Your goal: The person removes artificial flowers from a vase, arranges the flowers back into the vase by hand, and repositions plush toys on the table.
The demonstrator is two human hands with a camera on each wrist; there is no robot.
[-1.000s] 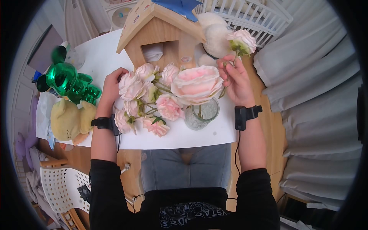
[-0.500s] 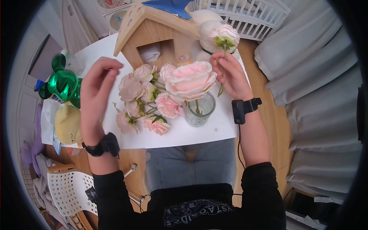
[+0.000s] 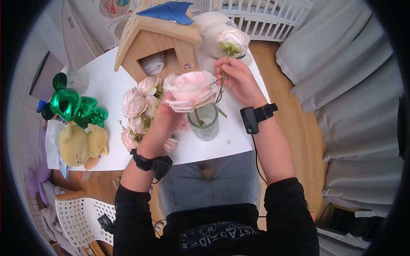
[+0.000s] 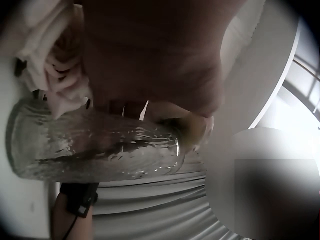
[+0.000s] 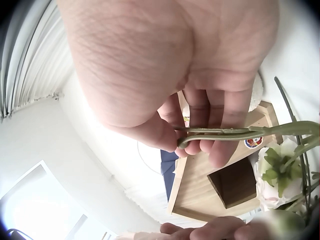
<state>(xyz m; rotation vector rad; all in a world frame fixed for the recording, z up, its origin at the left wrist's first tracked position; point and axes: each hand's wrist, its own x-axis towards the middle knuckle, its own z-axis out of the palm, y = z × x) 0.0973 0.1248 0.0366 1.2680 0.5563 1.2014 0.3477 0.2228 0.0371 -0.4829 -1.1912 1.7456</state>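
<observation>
My right hand (image 3: 242,81) pinches the green stem (image 5: 227,134) of a pale pink rose (image 3: 232,39) between thumb and fingers. The bloom stands above the hand, and the stem's lower end hangs beside the glass vase (image 3: 206,129). A large pink rose (image 3: 191,88) stands in that vase. My left hand (image 3: 163,121) reaches in at the vase's left, its fingers hidden behind the large bloom; I cannot tell whether they grip it. In the left wrist view, this hand (image 4: 155,60) lies close beside the vase (image 4: 100,145).
More pink roses (image 3: 134,104) lie heaped left of the vase, partly behind my left forearm. At the back stands a wooden house (image 3: 156,42) with a white plush toy (image 3: 209,36) beside it. A shiny green bear figure (image 3: 66,104) and yellow plush (image 3: 74,147) occupy the table's left.
My left hand has lifted off the heaped roses and swung right to the large rose in the vase. The right hand, still holding its rose, has come closer to the vase.
</observation>
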